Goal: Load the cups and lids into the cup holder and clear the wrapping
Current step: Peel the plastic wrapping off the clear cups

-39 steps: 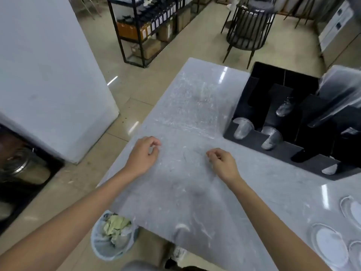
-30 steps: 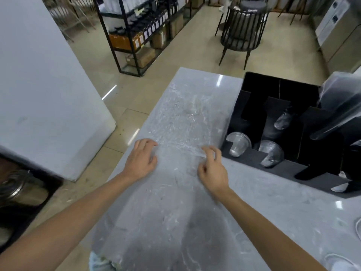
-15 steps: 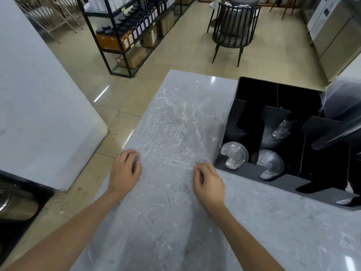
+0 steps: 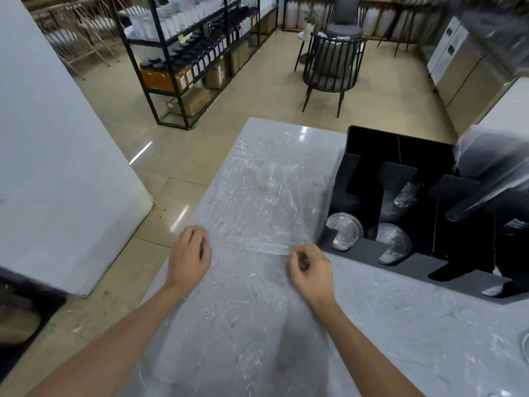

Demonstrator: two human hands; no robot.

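Note:
A clear plastic wrapping (image 4: 257, 202) lies spread flat on the grey marble counter (image 4: 386, 325), its near edge lifted slightly. My left hand (image 4: 189, 256) grips that edge at its left corner, fingers curled. My right hand (image 4: 310, 267) pinches the same edge at the right corner. To the right stands the black cup holder (image 4: 372, 144) with clear lids (image 4: 343, 230) stacked in its front slots and a wrapped sleeve of cups (image 4: 492, 173) lying across its right side.
The counter's left edge drops to a tiled floor beside a white cabinet (image 4: 57, 156). A black shelving rack (image 4: 194, 53) and a dark chair (image 4: 332, 67) stand further back. A lid's rim (image 4: 525, 343) shows at the right border.
Both hands slid back along the wrapping and curled from flat onto its near edge, which now lifts off the counter. The view tilted up, hiding the bin below.

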